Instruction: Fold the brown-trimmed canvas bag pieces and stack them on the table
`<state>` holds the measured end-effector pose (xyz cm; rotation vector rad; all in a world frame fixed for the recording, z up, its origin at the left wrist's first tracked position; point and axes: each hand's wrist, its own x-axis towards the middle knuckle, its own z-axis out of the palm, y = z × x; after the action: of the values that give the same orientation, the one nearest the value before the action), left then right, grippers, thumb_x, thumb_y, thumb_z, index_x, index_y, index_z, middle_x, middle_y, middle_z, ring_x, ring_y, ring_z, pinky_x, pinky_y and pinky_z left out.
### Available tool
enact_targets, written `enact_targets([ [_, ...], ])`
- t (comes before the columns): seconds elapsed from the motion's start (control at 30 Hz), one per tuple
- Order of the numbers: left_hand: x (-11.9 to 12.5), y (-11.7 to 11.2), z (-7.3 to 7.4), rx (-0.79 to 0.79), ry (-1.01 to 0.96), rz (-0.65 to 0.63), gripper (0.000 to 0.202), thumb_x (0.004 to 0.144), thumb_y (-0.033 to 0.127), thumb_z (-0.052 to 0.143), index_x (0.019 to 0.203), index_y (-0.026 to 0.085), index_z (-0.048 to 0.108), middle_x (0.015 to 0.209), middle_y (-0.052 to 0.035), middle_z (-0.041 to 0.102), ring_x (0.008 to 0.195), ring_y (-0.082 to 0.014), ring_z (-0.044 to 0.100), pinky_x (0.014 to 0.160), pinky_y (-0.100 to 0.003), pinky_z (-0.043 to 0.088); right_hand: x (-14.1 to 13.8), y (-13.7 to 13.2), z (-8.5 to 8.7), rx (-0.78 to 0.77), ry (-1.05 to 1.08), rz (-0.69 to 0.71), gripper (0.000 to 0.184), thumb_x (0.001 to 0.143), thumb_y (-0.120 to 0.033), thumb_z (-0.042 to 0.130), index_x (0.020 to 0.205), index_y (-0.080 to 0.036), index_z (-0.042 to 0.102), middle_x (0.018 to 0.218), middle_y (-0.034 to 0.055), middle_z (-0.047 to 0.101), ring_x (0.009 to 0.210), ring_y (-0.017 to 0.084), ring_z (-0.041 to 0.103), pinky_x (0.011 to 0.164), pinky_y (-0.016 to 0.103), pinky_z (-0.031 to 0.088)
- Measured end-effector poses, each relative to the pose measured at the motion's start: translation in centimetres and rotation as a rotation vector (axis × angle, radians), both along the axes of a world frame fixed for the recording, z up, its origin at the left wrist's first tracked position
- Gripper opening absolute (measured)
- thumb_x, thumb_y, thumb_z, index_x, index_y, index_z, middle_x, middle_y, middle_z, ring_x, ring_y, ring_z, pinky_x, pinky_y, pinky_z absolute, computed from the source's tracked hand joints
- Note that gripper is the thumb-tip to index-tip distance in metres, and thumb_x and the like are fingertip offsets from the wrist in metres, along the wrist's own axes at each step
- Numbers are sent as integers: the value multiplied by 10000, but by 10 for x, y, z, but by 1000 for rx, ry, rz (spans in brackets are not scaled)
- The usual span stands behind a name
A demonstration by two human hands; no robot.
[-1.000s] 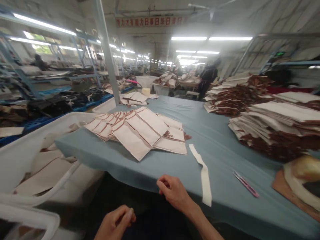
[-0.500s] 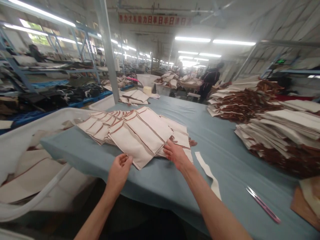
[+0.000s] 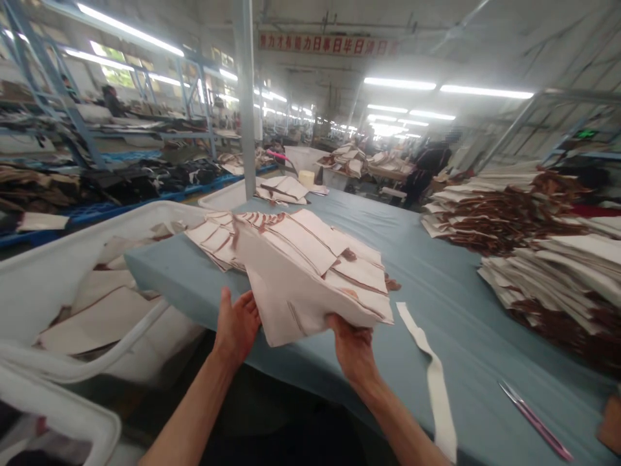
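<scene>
A cream fabric panel is raised and tilted over the near side of a pile of similar brown-edged cream pieces on the table. My right hand pinches the panel's lower right edge, thumb on top and fingers underneath. Beside the panel's lower left edge is my left hand, its thumb spread away from the fingers. Those fingertips come close to the cloth, perhaps touching it, but they do not grip it.
Tall stacks of cream and brown pieces stand on the right. A white strip and a pink pointed tool lie on the blue-covered table. At left is a white bin of pieces; a metal post rises behind. A person stands farther back.
The panel that lay flat on the pile has been lifted and tipped at its near side. My right hand now grips its edge; my left hand has opened. The view has swung left.
</scene>
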<state>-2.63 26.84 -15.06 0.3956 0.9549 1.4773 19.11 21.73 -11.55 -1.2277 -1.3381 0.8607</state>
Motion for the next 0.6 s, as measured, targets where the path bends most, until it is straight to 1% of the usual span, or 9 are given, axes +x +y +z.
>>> enact_targets([
  [0.07, -8, -6, 3, 39, -40, -1, 621, 1113, 708, 534, 1273, 146, 744, 1269, -142, 793, 1111, -289, 787, 996, -509, 654, 7, -21, -12, 3, 36, -16, 318, 974, -527, 620, 957, -255, 785, 832, 70, 761, 908, 304, 700, 852, 395, 607],
  [0.13, -15, -11, 5, 54, -68, -24, 531, 1097, 642, 634, 1328, 176, 740, 1330, -114, 778, 1158, -303, 769, 1027, -518, 643, 14, -42, -26, 9, 72, 15, 455, 970, -675, 620, 852, -261, 764, 870, 86, 785, 871, 298, 703, 832, 395, 602],
  [0.2, -21, -13, 6, 40, -94, -67, 476, 1099, 584, 666, 1332, 176, 740, 1348, -107, 766, 1175, -312, 760, 1029, -517, 643, 21, -63, -41, 12, 108, 66, 641, 881, -878, 620, 739, -262, 725, 816, 99, 774, 791, 293, 694, 751, 397, 595],
  [0.27, -24, -12, 8, 17, -117, -112, 435, 1102, 529, 688, 1349, 174, 723, 1352, -115, 753, 1161, -298, 758, 1005, -508, 654, 26, -82, -54, 5, 139, 89, 746, 795, -991, 615, 654, -262, 680, 720, 98, 732, 703, 282, 670, 676, 394, 572],
  [0.33, -24, -7, 10, -7, -130, -144, 421, 1093, 485, 718, 1372, 170, 701, 1347, -122, 742, 1132, -280, 759, 969, -493, 665, 30, -99, -65, -11, 160, 92, 745, 767, -985, 671, 617, -255, 665, 680, 94, 706, 673, 273, 660, 660, 388, 557],
  [0.4, -22, -4, 14, -27, -131, -162, 415, 1092, 482, 719, 1367, 171, 700, 1333, -121, 743, 1109, -272, 759, 944, -476, 669, 34, -115, -74, -34, 173, 89, 697, 771, -924, 741, 616, -247, 677, 688, 91, 706, 674, 266, 661, 667, 383, 553],
  [0.47, -19, -7, 17, -34, -122, -163, 414, 1095, 497, 709, 1349, 170, 705, 1313, -116, 748, 1092, -265, 760, 934, -467, 669, 40, -130, -81, -61, 188, 66, 666, 794, -891, 745, 643, -245, 688, 717, 84, 713, 687, 261, 660, 678, 380, 556],
  [0.53, -15, -19, 17, -38, -100, -168, 419, 1097, 519, 699, 1323, 167, 713, 1289, -113, 757, 1084, -261, 763, 936, -466, 666, 46, -142, -86, -94, 204, 19, 642, 844, -872, 698, 699, -246, 696, 769, 77, 727, 728, 259, 666, 705, 380, 567],
  [0.6, -10, -40, 14, -52, -56, -193, 440, 1100, 561, 678, 1279, 161, 726, 1243, -108, 772, 1058, -255, 770, 927, -459, 664, 52, -151, -90, -136, 207, -27, 581, 909, -811, 657, 776, -248, 714, 798, 64, 731, 768, 256, 671, 726, 375, 580],
])
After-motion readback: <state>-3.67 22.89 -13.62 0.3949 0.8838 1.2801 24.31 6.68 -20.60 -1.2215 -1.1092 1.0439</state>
